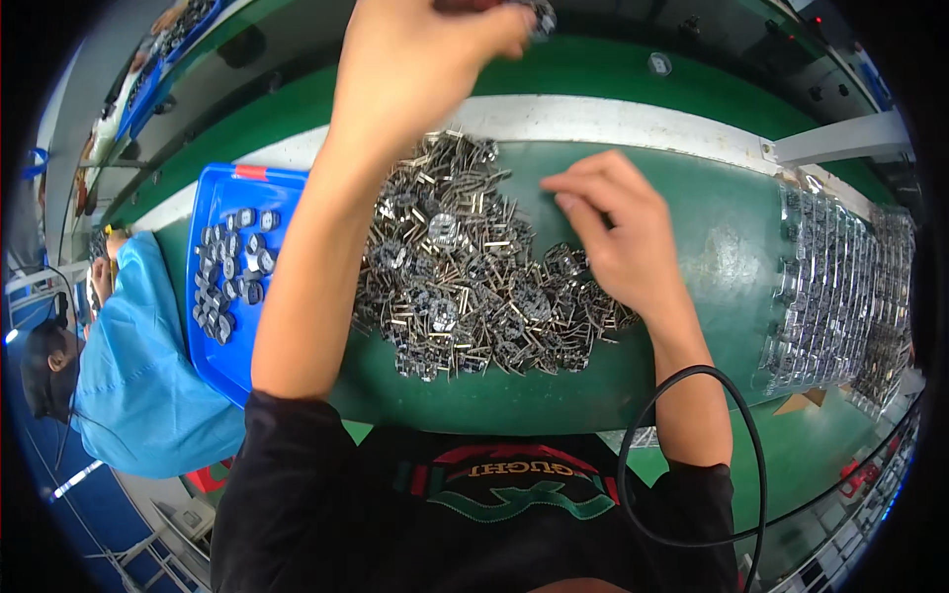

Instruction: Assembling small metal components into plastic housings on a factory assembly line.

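Note:
My left hand (415, 59) reaches far forward over the white rail, at the upper edge of the view. Its fingers are closed on a small dark round part (542, 18), and some of them are cut off by the picture's edge. Above the right side of a heap of thin metal plug-pin pieces (474, 267), my right hand (618, 222) hovers. Its index finger and thumb point left, slightly apart, and nothing shows between them. The heap lies on the green tabletop (732, 227), partly behind my left forearm.
At the left, a blue tray (201, 287) holds several small dark round parts (232, 262). Clear plastic trays filled with parts (820, 287) line the right. Past the white rail (633, 119), a green belt carries a round part (659, 64). A black cable (761, 465) loops by my right arm. Someone in blue (148, 366) sits left.

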The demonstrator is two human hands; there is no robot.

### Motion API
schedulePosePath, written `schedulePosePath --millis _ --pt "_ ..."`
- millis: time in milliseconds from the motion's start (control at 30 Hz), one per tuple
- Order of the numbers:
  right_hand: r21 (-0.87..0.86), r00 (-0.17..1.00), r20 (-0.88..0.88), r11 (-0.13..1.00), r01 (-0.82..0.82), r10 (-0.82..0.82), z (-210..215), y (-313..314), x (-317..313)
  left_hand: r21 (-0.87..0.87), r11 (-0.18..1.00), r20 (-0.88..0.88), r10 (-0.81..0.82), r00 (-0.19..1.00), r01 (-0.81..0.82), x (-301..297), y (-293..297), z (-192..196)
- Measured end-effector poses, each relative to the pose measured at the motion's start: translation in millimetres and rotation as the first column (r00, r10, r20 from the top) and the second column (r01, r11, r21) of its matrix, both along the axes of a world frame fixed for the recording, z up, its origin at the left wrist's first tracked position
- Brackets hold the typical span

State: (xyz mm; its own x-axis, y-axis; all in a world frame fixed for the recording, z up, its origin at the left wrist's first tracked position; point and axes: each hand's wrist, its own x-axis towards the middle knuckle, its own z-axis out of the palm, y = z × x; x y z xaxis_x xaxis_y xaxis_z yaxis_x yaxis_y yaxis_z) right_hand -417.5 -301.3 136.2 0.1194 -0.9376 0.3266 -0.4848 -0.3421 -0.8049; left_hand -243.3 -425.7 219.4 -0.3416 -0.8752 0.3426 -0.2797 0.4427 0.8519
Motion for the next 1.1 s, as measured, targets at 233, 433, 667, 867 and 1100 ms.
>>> schedulePosePath --millis 233,433,667,867,1100 --pt "-0.077 0.980 -0.170 0.990 -0.121 0.107 -6.1 -2.6 13.8 -0.133 0.967 0.363 0.251 0.897 -0.217 -59.1 -160.9 -85.1" --pt "-0.105 0.985 -0.108 0.984 -0.143 0.132 -18.3 -6.0 2.5 -0.115 0.973 0.534 0.229 0.814 -0.199 -79.2 -190.5 -101.3" --pt "-0.047 0.995 -0.050 0.995 -0.092 0.089 3.5 2.6 -12.0 -0.465 0.742 0.553 -0.183 0.813 0.483 -150.7 -128.2 -86.5" --pt "0.039 0.992 0.116 0.997 -0.061 0.056 10.2 -3.6 -33.8 -0.135 0.771 0.624 -0.422 0.658 0.623 -181.0 -101.2 -84.4" --pt "-0.157 0.953 0.254 0.966 0.206 -0.162 18.7 -7.5 -43.2 -0.058 0.923 0.311 -0.345 0.886 0.380 -103.9 -36.2 -41.7"
